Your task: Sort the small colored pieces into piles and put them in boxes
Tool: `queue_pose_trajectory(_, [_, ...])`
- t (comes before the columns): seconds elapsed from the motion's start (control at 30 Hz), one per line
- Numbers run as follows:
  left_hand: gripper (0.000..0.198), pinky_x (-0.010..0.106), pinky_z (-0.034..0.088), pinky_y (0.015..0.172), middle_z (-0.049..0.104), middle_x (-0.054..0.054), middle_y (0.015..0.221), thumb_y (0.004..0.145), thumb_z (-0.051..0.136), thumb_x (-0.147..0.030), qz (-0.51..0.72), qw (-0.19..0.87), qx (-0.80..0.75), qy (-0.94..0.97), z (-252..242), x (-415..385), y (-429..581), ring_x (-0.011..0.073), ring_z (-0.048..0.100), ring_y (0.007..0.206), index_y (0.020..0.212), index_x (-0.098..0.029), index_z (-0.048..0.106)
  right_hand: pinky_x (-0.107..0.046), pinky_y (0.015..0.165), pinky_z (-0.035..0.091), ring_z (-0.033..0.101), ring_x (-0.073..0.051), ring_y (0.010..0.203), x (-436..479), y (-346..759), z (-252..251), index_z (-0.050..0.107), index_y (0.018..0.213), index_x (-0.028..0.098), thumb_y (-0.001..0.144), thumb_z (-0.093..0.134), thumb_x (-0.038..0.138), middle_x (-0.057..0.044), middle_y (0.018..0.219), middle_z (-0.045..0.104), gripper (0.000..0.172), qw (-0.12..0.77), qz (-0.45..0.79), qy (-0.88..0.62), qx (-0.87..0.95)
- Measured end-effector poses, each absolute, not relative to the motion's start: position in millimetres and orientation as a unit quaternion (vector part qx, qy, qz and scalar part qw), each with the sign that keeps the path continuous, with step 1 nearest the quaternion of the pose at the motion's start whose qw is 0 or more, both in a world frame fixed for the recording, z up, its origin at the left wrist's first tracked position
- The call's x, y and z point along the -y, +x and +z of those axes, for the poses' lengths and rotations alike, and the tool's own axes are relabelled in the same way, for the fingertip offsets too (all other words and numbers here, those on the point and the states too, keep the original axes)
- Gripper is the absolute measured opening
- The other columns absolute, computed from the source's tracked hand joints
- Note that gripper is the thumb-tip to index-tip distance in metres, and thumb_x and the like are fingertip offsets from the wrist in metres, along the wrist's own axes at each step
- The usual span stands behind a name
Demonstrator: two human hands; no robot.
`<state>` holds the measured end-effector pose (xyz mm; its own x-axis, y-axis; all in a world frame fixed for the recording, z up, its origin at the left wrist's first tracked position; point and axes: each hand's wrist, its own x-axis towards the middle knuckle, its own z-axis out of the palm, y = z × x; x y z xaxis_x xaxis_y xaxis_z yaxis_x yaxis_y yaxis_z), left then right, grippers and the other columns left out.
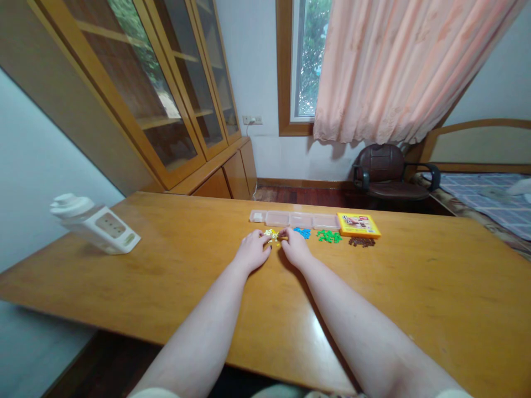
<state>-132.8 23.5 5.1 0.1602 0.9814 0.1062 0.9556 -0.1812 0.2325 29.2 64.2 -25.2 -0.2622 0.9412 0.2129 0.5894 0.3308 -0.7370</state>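
Observation:
A small pile of yellow and white plastic pieces [271,235] lies on the table between my two hands. My left hand [253,251] rests at its left side, with a gap between thumb and fingers. At the right side of the pile, my right hand [295,250] has its fingers curled together toward the thumb; anything between them is too small to make out. Just beyond my right hand are blue pieces [302,232]. Farther right come green pieces [329,236], then dark brown pieces [362,242]. Clear plastic trays [302,220] stand in a row behind the piles.
A yellow box [359,225] with a printed picture lies at the right end of the trays. On the left of the wooden table [174,265] stands a white-lidded plastic jug [97,224]. A brown armchair [384,171] and a bed [481,193] are beyond the table.

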Motion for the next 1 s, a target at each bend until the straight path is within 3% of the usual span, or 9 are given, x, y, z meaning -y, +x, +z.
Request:
queue_pose_trajectory(0.23, [0.043, 0.043, 0.028, 0.104, 0.043, 0.006, 0.138, 0.082, 0.056, -0.038, 0.102, 0.037, -0.624, 0.773, -4.3, -24.8, -134.8, 0.0276, 0.037, 0.125, 0.125, -0.034, 0.054, -0.030, 0.091, 0.040, 0.057, -0.018, 0.100, -62.7, 29.1, -26.6, 0.058, 0.101, 0.018, 0.075, 0.046, 0.007, -0.007, 0.104, 0.066, 0.030, 0.308, 0.253, -0.497, 0.771])
queue_pose_trajectory(0.4, [0.035, 0.041, 0.029, 0.105, 0.047, 0.006, 0.135, 0.084, 0.053, -0.035, 0.116, 0.048, -0.614, 0.780, -3.2, -24.8, -137.2, 0.0256, 0.039, 0.124, 0.118, -0.030, 0.060, -0.029, 0.087, 0.041, 0.059, -0.017, 0.096, -64.0, 29.8, -26.5, 0.059, 0.097, 0.018, 0.076, 0.046, 0.008, -0.006, 0.099, 0.068, 0.027, 0.312, 0.256, -0.512, 0.759])
queue_pose_trajectory(1.0, [0.040, 0.042, 0.032, 0.106, 0.046, 0.007, 0.137, 0.082, 0.055, -0.035, 0.125, 0.056, -0.614, 0.778, -4.9, -25.8, -136.7, 0.0259, 0.040, 0.125, 0.121, -0.027, 0.057, -0.027, 0.085, 0.041, 0.059, -0.017, 0.093, -62.4, 29.5, -22.9, 0.061, 0.097, 0.018, 0.078, 0.045, 0.009, -0.005, 0.097, 0.069, 0.027, 0.301, 0.255, -0.527, 0.753])
